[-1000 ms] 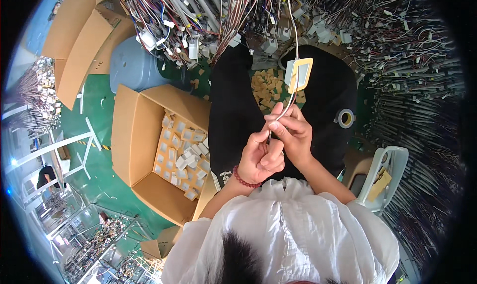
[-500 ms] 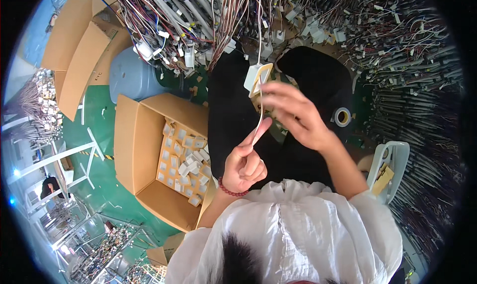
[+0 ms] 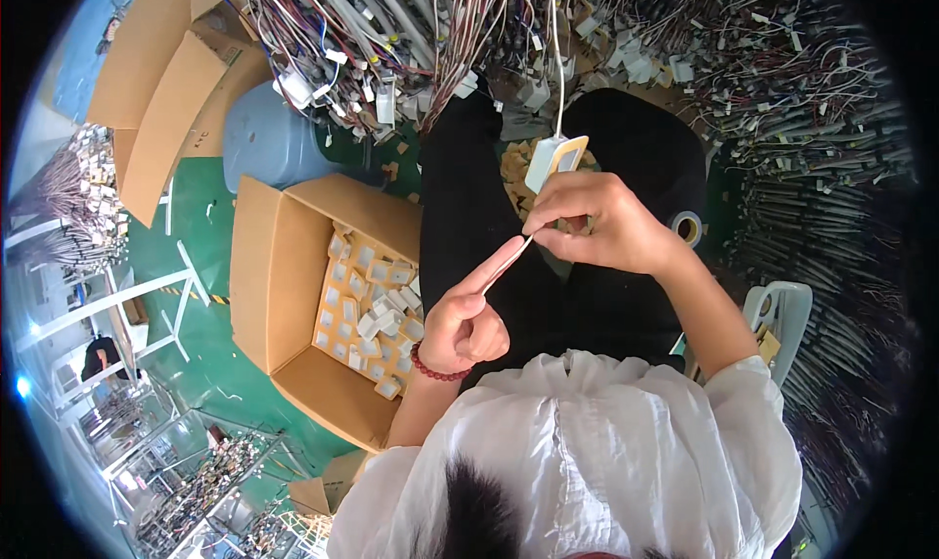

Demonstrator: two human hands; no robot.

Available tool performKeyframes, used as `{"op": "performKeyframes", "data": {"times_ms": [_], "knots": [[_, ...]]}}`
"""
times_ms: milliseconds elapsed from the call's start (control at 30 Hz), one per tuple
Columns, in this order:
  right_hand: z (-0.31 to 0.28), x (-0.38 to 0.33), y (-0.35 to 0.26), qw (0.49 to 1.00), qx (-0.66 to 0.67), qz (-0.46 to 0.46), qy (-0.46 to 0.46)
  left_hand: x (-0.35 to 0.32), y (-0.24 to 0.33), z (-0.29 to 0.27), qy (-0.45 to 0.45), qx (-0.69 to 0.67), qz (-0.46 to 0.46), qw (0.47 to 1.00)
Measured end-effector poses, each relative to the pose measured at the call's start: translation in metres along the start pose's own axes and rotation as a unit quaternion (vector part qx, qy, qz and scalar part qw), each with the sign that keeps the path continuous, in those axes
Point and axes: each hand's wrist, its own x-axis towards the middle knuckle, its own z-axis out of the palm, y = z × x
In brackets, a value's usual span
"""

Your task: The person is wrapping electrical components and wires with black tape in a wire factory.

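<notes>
The white tag (image 3: 544,162) with a tan backing hangs on a thin white cord above the person's dark lap, right of the open cardboard box (image 3: 293,305). The right hand (image 3: 597,222) pinches it from below, and a thin strip (image 3: 509,263) runs down to the left hand (image 3: 468,324), pinched against the raised forefinger, other fingers curled. Small white pieces (image 3: 372,310) fill the box.

I see the left hand (image 3: 468,322) raised in front of the chest, its lower fingers curled into the palm and the forefinger stretched up and to the right. The right hand (image 3: 597,222) sits higher and further out, knuckles up, fingers bunched in a closed grip, its bare forearm slanting back toward the right shoulder.
</notes>
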Motion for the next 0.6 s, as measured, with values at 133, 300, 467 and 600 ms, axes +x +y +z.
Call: {"op": "performKeyframes", "data": {"times_ms": [133, 300, 467, 600], "knots": [[0.009, -0.001, 0.008, 0.997, 0.044, -0.057, 0.031, -0.001, -0.001, -0.004, -0.022, 0.022, -0.010, 0.999], [0.008, -0.014, 0.012, 0.998, -0.009, -0.051, 0.033, 0.009, 0.011, -0.010, 0.022, 0.348, -0.053, 0.936], [0.011, -0.034, 0.022, 0.977, -0.153, -0.104, 0.108, 0.049, 0.016, 0.009, 0.118, 0.820, 0.174, 0.532], [0.011, -0.046, 0.022, 0.950, -0.217, -0.094, 0.202, 0.053, 0.007, 0.029, 0.057, 0.857, 0.017, 0.513]]}}
